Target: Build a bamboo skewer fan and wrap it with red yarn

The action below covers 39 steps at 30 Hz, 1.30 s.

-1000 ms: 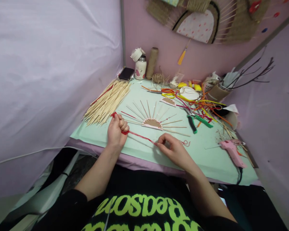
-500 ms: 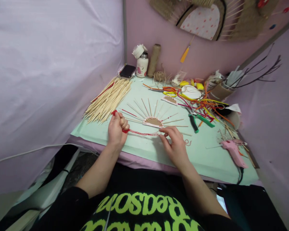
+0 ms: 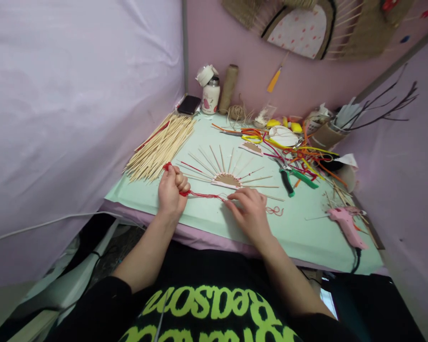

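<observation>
A bunch of red thread [image 3: 207, 195] stretches between my two hands over the front of the table. My left hand [image 3: 173, 190] is a fist around one end, with red bits poking out above and below it. At the other end my right hand [image 3: 248, 209] pinches the strands between thumb and fingers, where they look loose and looped. A loose curl of the thread lies on the table just right of that hand. Behind the strands lies a cardboard half-circle [image 3: 227, 180] with thin sticks fanning out from its curved edge.
A pile of wooden sticks [image 3: 160, 149] lies at the left. Green-handled pliers [image 3: 288, 175] and coloured pipe cleaners [image 3: 306, 154] are at the right, with a pink glue gun [image 3: 345, 225] nearer. A bottle [image 3: 210, 97] and a twine roll [image 3: 228, 89] stand at the back.
My right hand has slid left along the thread, closer to my left hand. More of the loose curl shows to its right. My left hand has barely moved.
</observation>
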{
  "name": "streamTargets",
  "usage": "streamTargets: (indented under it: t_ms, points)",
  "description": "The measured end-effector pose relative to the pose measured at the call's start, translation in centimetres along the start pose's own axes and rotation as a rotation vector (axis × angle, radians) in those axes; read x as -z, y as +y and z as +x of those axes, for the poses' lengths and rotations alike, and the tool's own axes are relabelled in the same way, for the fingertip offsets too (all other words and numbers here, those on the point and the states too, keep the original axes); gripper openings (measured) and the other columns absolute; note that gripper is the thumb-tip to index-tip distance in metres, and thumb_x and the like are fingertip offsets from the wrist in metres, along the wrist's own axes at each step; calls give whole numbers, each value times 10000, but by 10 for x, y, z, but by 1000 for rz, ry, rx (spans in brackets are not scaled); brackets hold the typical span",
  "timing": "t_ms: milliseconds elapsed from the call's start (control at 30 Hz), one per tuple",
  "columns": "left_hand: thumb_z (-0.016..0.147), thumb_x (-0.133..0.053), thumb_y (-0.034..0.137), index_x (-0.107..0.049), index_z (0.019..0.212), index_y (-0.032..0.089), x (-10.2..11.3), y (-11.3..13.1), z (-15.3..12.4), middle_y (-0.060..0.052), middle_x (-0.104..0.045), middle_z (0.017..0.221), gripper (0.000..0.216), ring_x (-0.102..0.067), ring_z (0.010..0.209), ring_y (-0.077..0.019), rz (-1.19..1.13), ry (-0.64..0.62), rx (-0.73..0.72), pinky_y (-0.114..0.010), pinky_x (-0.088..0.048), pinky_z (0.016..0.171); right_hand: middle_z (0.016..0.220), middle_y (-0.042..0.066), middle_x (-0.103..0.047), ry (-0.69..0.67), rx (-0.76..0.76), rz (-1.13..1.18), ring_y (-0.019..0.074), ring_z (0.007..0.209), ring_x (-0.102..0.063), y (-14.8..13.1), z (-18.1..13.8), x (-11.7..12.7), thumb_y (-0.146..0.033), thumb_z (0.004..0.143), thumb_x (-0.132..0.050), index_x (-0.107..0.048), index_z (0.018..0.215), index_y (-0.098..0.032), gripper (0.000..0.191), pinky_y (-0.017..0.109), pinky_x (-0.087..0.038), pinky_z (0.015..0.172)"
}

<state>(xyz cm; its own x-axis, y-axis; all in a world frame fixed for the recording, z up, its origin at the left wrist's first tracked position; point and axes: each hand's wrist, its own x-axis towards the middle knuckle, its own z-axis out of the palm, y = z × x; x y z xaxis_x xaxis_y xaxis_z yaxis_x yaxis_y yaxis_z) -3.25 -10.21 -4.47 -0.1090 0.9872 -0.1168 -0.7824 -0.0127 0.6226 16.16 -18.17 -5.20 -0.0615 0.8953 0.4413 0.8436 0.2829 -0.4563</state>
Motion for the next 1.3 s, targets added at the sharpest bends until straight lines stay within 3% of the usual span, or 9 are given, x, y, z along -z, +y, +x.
streamTargets:
  t_ms: [233,467,867,1000,1067,1133,1233,1300]
  points:
    - [987,-490,328,-456,686,163,2,0,0,102,-194,467,344,-140,365,-41,-5,-6,-3,-159,-143,366,965,62,-651,-199,-137,-100,266,1038,-537,-13,18,-28,-269,864,-608,-653,829,-213,80,405,-309,871]
    - [994,-469,321,-461,685,164,3,-1,1,100,-191,471,347,-141,366,-44,-8,-12,-8,-163,-138,367,931,65,-654,-217,-164,-51,259,1013,-549,-14,22,-34,-198,848,-537,-598,780,-202,92,386,-315,837]
    - [941,-564,399,-441,693,170,9,14,5,108,-192,477,360,-143,369,-37,20,56,-90,-151,-157,365,760,19,-578,-85,-276,69,194,757,-533,10,9,-3,-225,823,-484,-506,745,-216,81,320,-377,724]
    - [960,-545,353,-449,698,169,9,16,6,107,-192,479,335,-155,370,-42,23,50,-97,-155,-168,369,756,15,-621,-203,-323,84,178,714,-557,15,5,16,-222,854,-478,-552,761,-211,119,303,-402,699]
    - [952,-561,350,-451,699,170,7,16,4,109,-197,476,329,-154,369,-43,25,41,-86,-158,-167,366,800,25,-660,-318,-271,83,183,760,-585,14,5,24,-220,887,-471,-603,796,-209,161,303,-423,721]
    - [951,-565,337,-455,697,169,2,16,1,108,-210,469,323,-155,370,-44,31,16,-81,-160,-171,366,922,56,-692,-346,-223,45,212,890,-608,11,6,28,-231,918,-478,-656,904,-206,181,336,-445,804]
    - [950,-566,325,-462,694,168,-9,18,-8,102,-229,466,318,-162,373,-45,41,-35,-78,-162,-182,370,1135,111,-671,-227,-194,-15,265,1082,-576,3,10,29,-204,928,-497,-650,1129,-201,253,430,-434,946]
    - [944,-573,337,-468,691,169,-21,19,-17,99,-229,468,322,-167,375,-47,48,-64,-67,-165,-188,371,1250,118,-632,-179,-125,72,262,1185,-540,-7,15,27,-170,930,-489,-607,1234,-212,328,449,-411,1019]
